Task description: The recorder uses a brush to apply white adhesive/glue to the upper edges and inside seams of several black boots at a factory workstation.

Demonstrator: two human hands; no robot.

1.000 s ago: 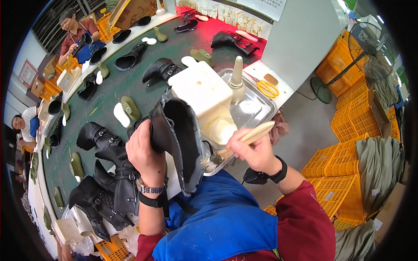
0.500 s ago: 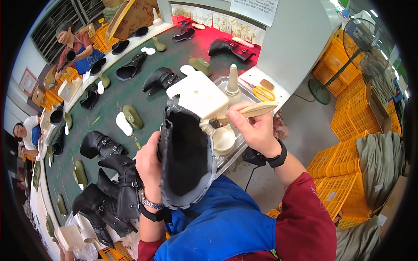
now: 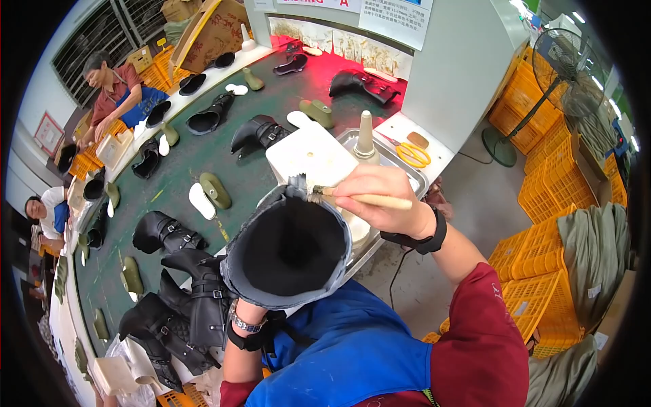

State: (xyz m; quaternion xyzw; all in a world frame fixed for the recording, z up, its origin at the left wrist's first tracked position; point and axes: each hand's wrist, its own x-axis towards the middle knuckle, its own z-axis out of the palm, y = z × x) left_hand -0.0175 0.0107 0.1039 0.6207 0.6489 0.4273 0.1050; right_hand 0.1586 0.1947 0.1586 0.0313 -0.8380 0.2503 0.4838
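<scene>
A black boot upper (image 3: 230,271) with a grey-edged opening faces up toward me, in front of my body. My left hand (image 3: 249,311) holds it from behind and below; its fingers are hidden by the boot, and only the hand's wrist end shows. In my right hand (image 3: 383,197) a brush with a pale wooden handle (image 3: 383,201) is gripped, its bristles at the ragged far edge of the boot's opening. Under that hand a round white cup (image 3: 359,227) is partly covered. Just beyond stands a white box-shaped container (image 3: 308,156).
Black buckled boots (image 3: 203,298) pile up at left on the green conveyor (image 3: 159,193), among olive shoe lasts (image 3: 215,190) and white insoles (image 3: 201,201). A metal tray (image 3: 417,178) holds a nozzle bottle (image 3: 365,139); orange scissors (image 3: 412,154) lie beyond. Co-workers sit across; yellow crates (image 3: 542,251) stack right.
The boot upper has tipped so its opening turns up toward me, hiding my left hand's fingers. My right hand has moved slightly left, carrying the brush along the opening's edge.
</scene>
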